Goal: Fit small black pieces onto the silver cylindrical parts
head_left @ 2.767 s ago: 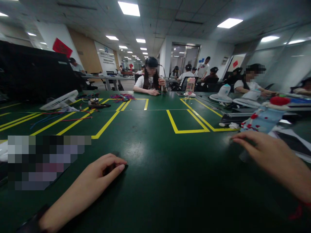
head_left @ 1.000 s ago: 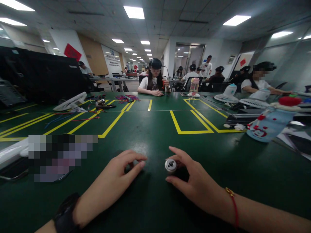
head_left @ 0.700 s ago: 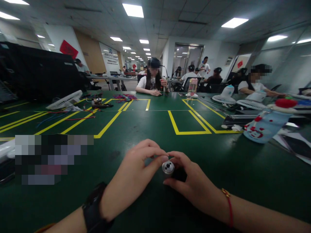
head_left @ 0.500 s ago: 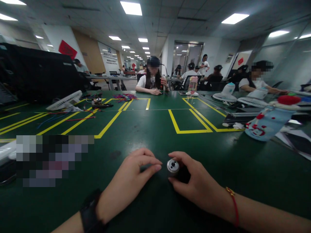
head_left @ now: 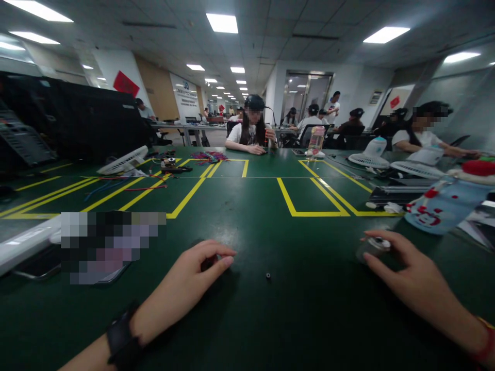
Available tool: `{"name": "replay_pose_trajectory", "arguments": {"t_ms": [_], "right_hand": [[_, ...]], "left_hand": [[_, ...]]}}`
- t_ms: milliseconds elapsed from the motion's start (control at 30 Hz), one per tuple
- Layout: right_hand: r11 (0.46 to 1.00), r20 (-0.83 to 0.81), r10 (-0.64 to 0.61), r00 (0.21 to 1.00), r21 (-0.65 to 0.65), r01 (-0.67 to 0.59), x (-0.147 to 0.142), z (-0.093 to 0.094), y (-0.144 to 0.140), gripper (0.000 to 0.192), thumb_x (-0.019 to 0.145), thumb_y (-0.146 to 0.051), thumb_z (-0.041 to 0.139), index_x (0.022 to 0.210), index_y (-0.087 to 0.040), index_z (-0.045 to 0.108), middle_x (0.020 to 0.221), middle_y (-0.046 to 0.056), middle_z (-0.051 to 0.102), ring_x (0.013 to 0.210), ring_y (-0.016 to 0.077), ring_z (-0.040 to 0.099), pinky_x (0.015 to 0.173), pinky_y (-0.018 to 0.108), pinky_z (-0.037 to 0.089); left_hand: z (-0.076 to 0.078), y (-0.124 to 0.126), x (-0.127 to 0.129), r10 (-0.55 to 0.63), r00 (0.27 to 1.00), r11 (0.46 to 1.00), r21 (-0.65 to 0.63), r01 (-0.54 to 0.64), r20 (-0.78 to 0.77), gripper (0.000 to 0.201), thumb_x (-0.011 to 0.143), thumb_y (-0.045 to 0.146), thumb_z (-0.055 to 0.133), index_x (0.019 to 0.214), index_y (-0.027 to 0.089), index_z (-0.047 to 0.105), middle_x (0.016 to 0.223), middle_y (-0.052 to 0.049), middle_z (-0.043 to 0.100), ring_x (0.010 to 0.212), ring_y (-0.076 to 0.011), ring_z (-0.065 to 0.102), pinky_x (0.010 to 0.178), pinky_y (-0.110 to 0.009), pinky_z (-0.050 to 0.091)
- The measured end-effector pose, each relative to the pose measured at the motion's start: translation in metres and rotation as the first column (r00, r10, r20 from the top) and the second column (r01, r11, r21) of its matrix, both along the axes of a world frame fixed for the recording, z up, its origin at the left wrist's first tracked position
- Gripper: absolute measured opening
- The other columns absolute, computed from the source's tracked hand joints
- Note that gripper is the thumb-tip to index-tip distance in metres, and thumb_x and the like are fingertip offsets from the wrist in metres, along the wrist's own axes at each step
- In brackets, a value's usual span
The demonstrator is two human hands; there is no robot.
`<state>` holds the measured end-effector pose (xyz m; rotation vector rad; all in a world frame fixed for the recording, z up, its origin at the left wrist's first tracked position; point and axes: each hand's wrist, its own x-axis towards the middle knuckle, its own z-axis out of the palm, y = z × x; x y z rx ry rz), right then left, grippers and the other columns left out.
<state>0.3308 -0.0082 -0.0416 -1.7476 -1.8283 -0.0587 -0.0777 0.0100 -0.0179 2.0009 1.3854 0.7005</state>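
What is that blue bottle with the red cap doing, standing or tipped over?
Tipped over: the blue bottle lies on its side on the green table, its red cap pointing right.

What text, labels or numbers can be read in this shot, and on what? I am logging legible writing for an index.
None can be read.
White wall sign with a blue logo: lettering too small and blurred.
Red diamond-shaped wall paper: no legible characters.
Pale blue bottle with red figures: pictures only, no words visible.
Small silver cylindrical metal part in the right hand: blurred.

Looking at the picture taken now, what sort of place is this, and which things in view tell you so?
Probably an open-plan assembly or training workshop. Long green tables are marked with yellow tape boxes, small fan parts and loose wires lie on them, and other people sit working at further benches under office ceiling lights.
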Motion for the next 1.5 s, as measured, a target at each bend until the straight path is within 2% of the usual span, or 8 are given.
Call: {"name": "replay_pose_trajectory", "arguments": {"t_ms": [100, 200, 333, 467, 633, 867, 1000, 1500], "right_hand": [[0.98, 0.045, -0.137, 0.99, -0.139, 0.142, 0.044, -0.008, -0.003, 0.057, 0.075, -0.057, 0.057, 0.121, -0.025, 0.048, 0.108, 0.009, 0.059, 0.071, 0.0192, 0.061, 0.058, 0.031, 0.05], [0.978, 0.165, -0.18, 0.97, -0.072, 0.194, 0.049, -0.007, -0.005, 0.066, 0.072, -0.058, 0.059, 0.125, -0.022, 0.043, 0.116, 0.013, 0.055, 0.091, 0.0272, 0.06, 0.078, 0.041, 0.05], [0.976, 0.349, 0.025, 0.937, 0.194, -0.099, -0.013, 0.003, -0.005, 0.069, 0.074, -0.053, 0.06, 0.132, -0.021, 0.04, 0.132, 0.012, 0.044, 0.123, 0.0329, 0.039, 0.103, 0.053, 0.03], [0.865, 0.196, 0.501, 0.843, -0.093, -0.493, -0.109, 0.009, -0.005, 0.043, 0.085, -0.036, 0.055, 0.127, -0.027, 0.05, 0.124, 0.006, 0.051, 0.113, 0.0205, 0.047, 0.095, 0.039, 0.041], [0.741, -0.046, 0.636, 0.771, -0.242, -0.626, -0.159, 0.014, 0.002, 0.019, 0.09, -0.024, 0.047, 0.094, -0.021, 0.065, 0.095, 0.003, 0.06, 0.089, 0.0136, 0.052, 0.081, 0.03, 0.044], [0.998, 0.193, 0.05, 0.98, 0.031, -0.057, -0.035, 0.063, 0.001, 0.028, 0.084, -0.044, 0.048, 0.089, -0.019, 0.059, 0.095, 0.006, 0.06, 0.085, 0.0173, 0.055, 0.074, 0.031, 0.042], [0.951, 0.276, -0.229, 0.933, -0.139, 0.275, 0.038, 0.065, 0.002, 0.034, 0.079, -0.049, 0.05, 0.085, -0.019, 0.064, 0.09, 0.009, 0.063, 0.076, 0.0193, 0.058, 0.068, 0.033, 0.041], [0.854, 0.03, -0.317, 0.948, -0.426, 0.299, 0.062, 0.055, 0.001, 0.06, 0.065, -0.074, 0.054, 0.1, -0.026, 0.066, 0.095, 0.003, 0.067, 0.076, 0.0213, 0.062, 0.069, 0.035, 0.048]], "left_hand": [[-0.002, 0.001, -0.011, 0.03, 0.999, 0.998, -0.055, -0.028, 0.028, 0.029, 0.088, 0.045, 0.049, 0.101, 0.026, 0.068, 0.098, -0.002, 0.068, 0.09, -0.0212, 0.062, 0.08, -0.034, 0.049], [-0.004, 0.001, -0.009, 0.035, 0.999, 0.997, -0.075, -0.032, 0.041, 0.031, 0.088, 0.046, 0.048, 0.1, 0.025, 0.067, 0.095, -0.002, 0.069, 0.087, -0.0215, 0.063, 0.078, -0.034, 0.049], [-0.004, 0.001, -0.002, 0.04, 0.999, 0.998, -0.046, -0.04, 0.001, 0.032, 0.087, 0.046, 0.048, 0.099, 0.024, 0.068, 0.094, -0.003, 0.069, 0.085, -0.0218, 0.063, 0.077, -0.035, 0.049], [-0.008, 0.001, -0.002, 0.046, 0.999, 0.999, -0.023, -0.047, -0.018, 0.032, 0.088, 0.047, 0.048, 0.098, 0.024, 0.068, 0.095, -0.003, 0.068, 0.086, -0.0221, 0.062, 0.079, -0.035, 0.048], [-0.01, 0.001, -0.005, 0.039, 0.999, 0.999, 0.014, -0.039, -0.037, 0.029, 0.089, 0.046, 0.048, 0.097, 0.026, 0.068, 0.096, -0.002, 0.067, 0.087, -0.0217, 0.062, 0.081, -0.035, 0.047], [-0.009, 0.001, -0.002, 0.011, 0.999, 1.0, 0.007, -0.01, -0.035, 0.03, 0.088, 0.045, 0.048, 0.097, 0.026, 0.069, 0.095, -0.002, 0.068, 0.086, -0.022, 0.062, 0.079, -0.034, 0.048], [-0.01, 0.0, 0.0, 0.0, 1.0, 1.0, 0.012, 0.001, -0.028, 0.028, 0.089, 0.044, 0.048, 0.096, 0.026, 0.069, 0.095, -0.001, 0.068, 0.087, -0.021, 0.062, 0.078, -0.033, 0.047], [-0.014, 0.002, -0.003, -0.014, 1.0, 1.0, -0.005, 0.014, -0.021, 0.025, 0.089, 0.045, 0.051, 0.097, 0.028, 0.067, 0.102, 0.0, 0.067, 0.096, -0.0212, 0.06, 0.085, -0.034, 0.046]]}}
